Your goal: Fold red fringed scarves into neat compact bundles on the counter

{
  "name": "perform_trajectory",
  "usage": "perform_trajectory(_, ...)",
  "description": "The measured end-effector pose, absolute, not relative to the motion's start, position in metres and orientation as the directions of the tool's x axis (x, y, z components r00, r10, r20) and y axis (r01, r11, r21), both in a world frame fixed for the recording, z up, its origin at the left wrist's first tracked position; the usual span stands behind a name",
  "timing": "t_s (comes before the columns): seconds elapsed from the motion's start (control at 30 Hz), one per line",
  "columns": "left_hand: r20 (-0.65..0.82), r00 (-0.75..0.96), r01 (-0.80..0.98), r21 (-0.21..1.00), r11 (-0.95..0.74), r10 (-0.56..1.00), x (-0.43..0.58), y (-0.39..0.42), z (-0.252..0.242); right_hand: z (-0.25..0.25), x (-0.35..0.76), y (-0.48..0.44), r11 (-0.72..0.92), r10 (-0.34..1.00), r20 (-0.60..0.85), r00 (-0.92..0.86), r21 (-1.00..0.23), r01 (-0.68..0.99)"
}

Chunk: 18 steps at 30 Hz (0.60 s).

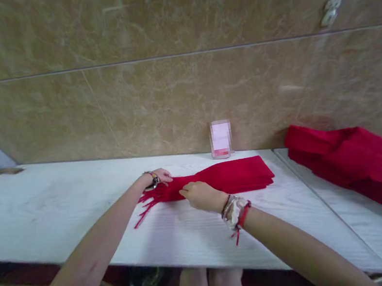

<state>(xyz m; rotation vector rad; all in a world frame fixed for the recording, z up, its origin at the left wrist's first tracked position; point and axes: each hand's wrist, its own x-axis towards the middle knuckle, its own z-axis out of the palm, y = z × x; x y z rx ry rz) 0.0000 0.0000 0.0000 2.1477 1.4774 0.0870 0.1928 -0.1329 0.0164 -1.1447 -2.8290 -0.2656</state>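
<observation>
A folded red scarf (pixel 234 176) with a fringe at its left end lies on the white table (pixel 54 206) near the wall. My left hand (pixel 160 176) rests on the scarf's far left end, just above the fringe, fingers curled down onto the cloth. My right hand (pixel 202 195) presses on the scarf's near edge, fingers bent against the fabric. Both wrists wear bracelets.
A pile of red scarves (pixel 356 158) lies on the right part of the table, trailing toward the right edge. A small pink-and-white card (pixel 221 139) stands against the brown marble wall (pixel 163 69). My knees show below the table's near edge.
</observation>
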Motion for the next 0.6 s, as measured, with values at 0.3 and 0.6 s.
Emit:
perform_trajectory(0.3, -0.142, 0.342, 0.884, 0.384, -0.267, 0.929, -0.005, -0.002, -0.011, 0.001, 0.152, -0.127, 0.599, 0.78, 0.189, -0.596, 0.048, 0.799)
perform_trajectory(0.6, -0.05, 0.317, 0.864, 0.428, -0.267, 0.947, -0.007, -0.014, -0.015, -0.005, 0.163, -0.131, 0.484, 0.875, 0.057, -0.48, -0.115, 0.868)
